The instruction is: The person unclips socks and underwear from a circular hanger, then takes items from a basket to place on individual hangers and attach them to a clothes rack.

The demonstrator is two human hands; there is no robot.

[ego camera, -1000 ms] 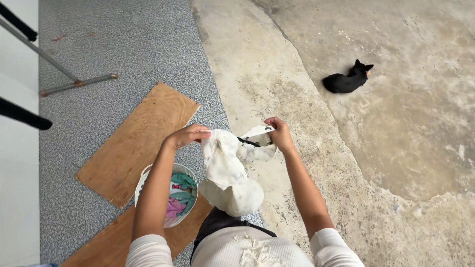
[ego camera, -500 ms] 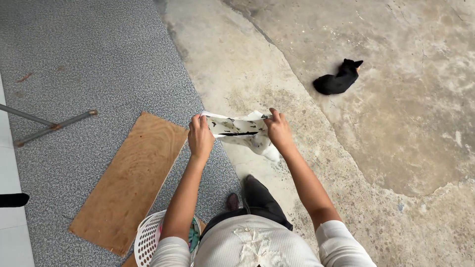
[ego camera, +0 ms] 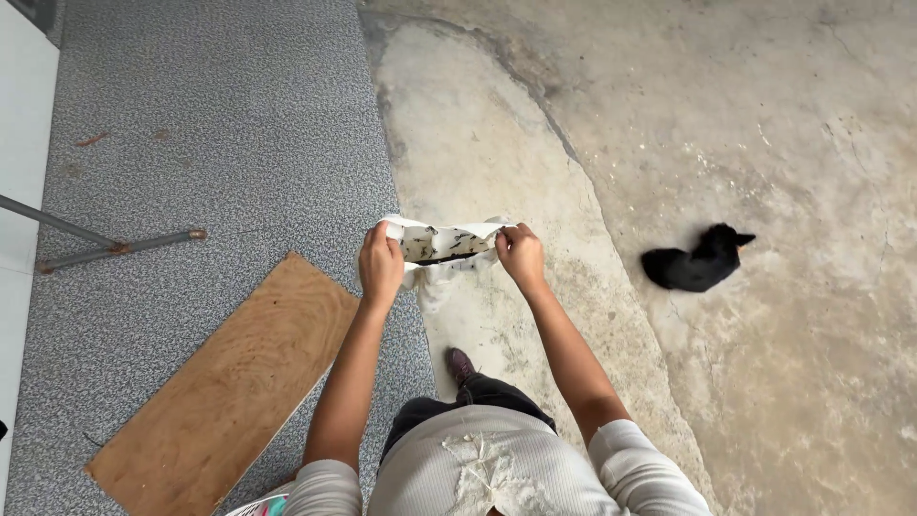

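We have the white patterned cloth pinched at both ends, left hand and right hand closed on it, stretched taut well left of the black cat. Looks unfolded; not yet hung.

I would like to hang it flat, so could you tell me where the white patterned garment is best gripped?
Grip the white patterned garment along its stretched top edge, from above at both ends, where the left hand and right hand pinch it; the rest hangs limp below.
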